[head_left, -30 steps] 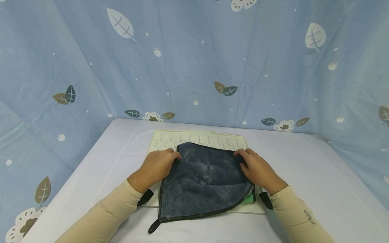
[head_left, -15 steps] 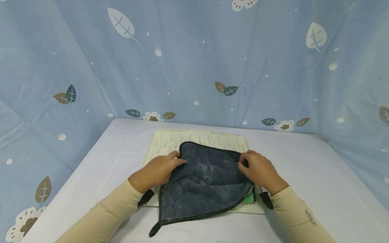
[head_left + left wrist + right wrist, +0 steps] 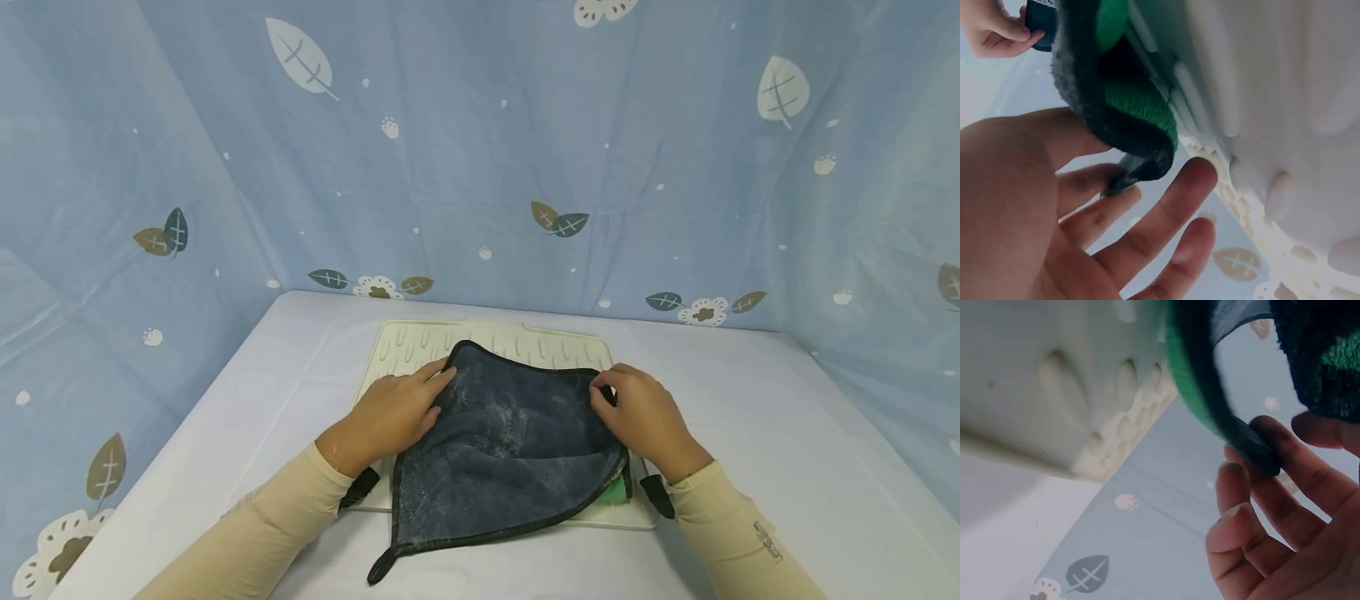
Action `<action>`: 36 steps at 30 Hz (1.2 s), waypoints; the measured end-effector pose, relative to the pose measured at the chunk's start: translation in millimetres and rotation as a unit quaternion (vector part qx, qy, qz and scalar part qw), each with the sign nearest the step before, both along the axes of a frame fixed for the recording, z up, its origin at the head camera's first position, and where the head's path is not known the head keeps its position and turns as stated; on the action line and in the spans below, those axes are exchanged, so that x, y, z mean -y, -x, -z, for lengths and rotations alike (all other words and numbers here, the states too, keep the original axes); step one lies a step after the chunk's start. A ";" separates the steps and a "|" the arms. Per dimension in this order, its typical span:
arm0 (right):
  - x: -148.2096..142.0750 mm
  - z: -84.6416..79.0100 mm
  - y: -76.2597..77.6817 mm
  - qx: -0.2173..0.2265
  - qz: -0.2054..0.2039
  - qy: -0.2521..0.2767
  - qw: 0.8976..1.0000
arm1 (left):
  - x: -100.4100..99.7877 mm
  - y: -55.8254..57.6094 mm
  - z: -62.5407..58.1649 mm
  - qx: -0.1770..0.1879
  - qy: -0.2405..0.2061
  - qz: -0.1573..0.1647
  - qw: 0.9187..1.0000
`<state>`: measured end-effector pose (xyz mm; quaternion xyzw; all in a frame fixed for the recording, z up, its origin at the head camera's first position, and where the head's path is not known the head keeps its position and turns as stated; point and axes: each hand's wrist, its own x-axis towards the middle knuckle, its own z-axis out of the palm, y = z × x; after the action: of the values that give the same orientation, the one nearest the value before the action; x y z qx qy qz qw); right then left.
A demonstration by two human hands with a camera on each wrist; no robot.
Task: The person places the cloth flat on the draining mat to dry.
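Observation:
A dark grey-blue towel (image 3: 510,442) with black edging and a green underside lies over a cream ridged mat (image 3: 622,517). In the head view, my left hand (image 3: 386,417) touches the towel's far left edge, index finger stretched along it and thumb apart. The left wrist view shows that hand's fingers (image 3: 1166,212) spread and mostly straight beside the dark hem. At the far right corner, my right hand (image 3: 652,417) pinches the black edge with thumb and index finger. In the right wrist view, the towel's border (image 3: 1254,450) reaches in among the fingers; part of the grip is hidden.
The mat lies on a white-covered table (image 3: 750,417). Behind hangs a blue curtain (image 3: 480,167) with leaf and flower prints. A black hanging loop (image 3: 382,565) sticks out from the towel's near left corner.
The towel's far left corner has shifted a little right and away from me. My left index finger has stretched out and its thumb has drawn back. The right hand has shifted slightly right.

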<state>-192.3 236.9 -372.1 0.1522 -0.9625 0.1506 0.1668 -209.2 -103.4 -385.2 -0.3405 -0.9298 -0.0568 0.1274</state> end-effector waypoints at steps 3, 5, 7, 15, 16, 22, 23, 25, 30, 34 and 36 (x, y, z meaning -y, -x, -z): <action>-0.3 -1.3 1.0 -0.022 0.002 0.007 1.000 | -1.1 0.5 -1.0 -0.016 -0.013 -0.015 1.000; -0.7 -2.0 1.1 -0.033 0.004 0.011 0.999 | -1.6 1.0 -1.2 -0.023 -0.018 -0.026 0.999; -0.5 -2.8 0.7 -0.040 0.007 0.016 0.999 | -1.9 1.7 -1.3 -0.032 -0.021 -0.034 0.999; 1.4 -7.2 -2.5 -0.079 0.009 0.047 0.996 | -2.0 1.2 -5.2 -0.076 -0.047 -0.054 0.994; 1.6 -7.3 -2.7 -0.084 0.010 0.050 0.995 | -2.1 1.1 -5.8 -0.078 -0.051 -0.056 0.994; 2.1 -7.6 -2.7 -0.113 0.009 0.065 0.991 | -1.1 1.8 -8.4 -0.078 -0.066 -0.068 0.992; 2.3 -7.9 -2.5 -0.118 0.007 0.066 0.991 | -0.3 1.8 -8.9 -0.081 -0.067 -0.071 0.992; 2.9 -8.5 -2.1 -0.127 0.003 0.066 0.990 | 1.5 2.0 -9.7 -0.085 -0.069 -0.077 0.991; 4.9 -11.9 -2.5 -0.115 0.000 0.059 0.992 | 4.5 1.8 -11.6 -0.071 -0.065 -0.099 0.990; 6.7 -13.5 -5.5 -0.036 0.009 0.059 0.998 | 5.4 1.8 -11.3 0.001 -0.044 -0.117 0.992; 7.6 -13.5 -5.6 0.011 0.010 0.065 0.998 | 6.6 1.6 -10.4 0.044 -0.033 -0.127 0.990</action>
<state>-186.7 229.3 -358.6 0.1292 -0.9540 0.2130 0.1670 -210.8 -110.0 -374.8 -0.2120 -0.9680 -0.0858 0.1033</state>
